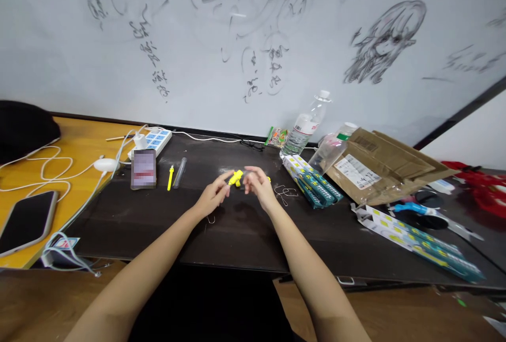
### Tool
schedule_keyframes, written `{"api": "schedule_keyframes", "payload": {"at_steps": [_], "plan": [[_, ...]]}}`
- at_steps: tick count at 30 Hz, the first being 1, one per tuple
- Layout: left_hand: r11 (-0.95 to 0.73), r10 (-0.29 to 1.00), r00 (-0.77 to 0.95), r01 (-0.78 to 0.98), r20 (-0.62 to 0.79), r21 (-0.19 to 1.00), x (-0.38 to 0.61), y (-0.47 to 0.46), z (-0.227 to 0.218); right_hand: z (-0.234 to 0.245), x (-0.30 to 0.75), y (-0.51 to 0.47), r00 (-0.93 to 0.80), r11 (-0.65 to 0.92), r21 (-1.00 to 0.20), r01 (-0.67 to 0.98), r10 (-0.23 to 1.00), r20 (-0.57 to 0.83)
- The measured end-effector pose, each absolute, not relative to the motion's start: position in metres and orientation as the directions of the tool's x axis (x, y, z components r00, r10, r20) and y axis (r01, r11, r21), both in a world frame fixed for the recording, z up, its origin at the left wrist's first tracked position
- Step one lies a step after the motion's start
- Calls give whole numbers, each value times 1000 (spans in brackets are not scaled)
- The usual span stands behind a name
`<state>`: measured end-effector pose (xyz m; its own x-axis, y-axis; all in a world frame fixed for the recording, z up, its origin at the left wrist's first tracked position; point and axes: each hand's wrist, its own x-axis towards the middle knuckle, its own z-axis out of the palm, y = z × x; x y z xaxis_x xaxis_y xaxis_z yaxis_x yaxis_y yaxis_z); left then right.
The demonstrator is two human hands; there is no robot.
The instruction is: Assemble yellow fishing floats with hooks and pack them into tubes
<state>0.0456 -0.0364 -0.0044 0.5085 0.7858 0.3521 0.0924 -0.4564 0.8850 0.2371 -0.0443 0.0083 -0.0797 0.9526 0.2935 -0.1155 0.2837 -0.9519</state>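
My left hand (213,194) pinches a small yellow piece (236,177) above the dark table (158,221). My right hand (259,184) is close beside it, fingers curled around something small and clear that I cannot make out. Both hands meet over the middle of the table. A yellow pen-like tool (170,177) and a clear tube (179,172) lie to the left of my hands. Thin wire loops (285,192) lie on the table just right of my right hand.
Teal and yellow packs (314,180) lie to the right, another long pack (419,242) nearer the front right. A cardboard box (379,165), plastic bottle (305,128), power strip (152,142), small blurred card (143,168) and phone (27,221) on the orange table with white cables.
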Motion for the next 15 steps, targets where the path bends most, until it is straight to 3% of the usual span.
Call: {"api": "schedule_keyframes", "payload": {"at_steps": [2, 4, 8, 10, 12, 15], "plan": [[-376, 847, 423, 54, 320, 925, 45, -33, -4, 5, 243, -39, 78, 295, -955, 0, 953, 294], [-279, 914, 306, -7, 268, 960, 44, -28, -4, 4, 254, -36, 231, 294, -921, 254, 907, 353], [-80, 974, 206, -80, 95, 994, 43, -22, -4, 11, 282, -37, 266, 87, -619, 781, 849, 456], [-11, 974, 225, -82, 30, 997, 45, -22, -5, 14, 299, -42, 320, -73, -502, 862, 846, 426], [18, 965, 261, -79, 3, 997, 47, -24, -6, 16, 317, -49, 424, -223, -469, 855, 820, 384], [22, 945, 326, -69, 2, 997, 49, -26, -8, 12, 343, -60, 480, -329, -429, 841, 818, 316]]}}
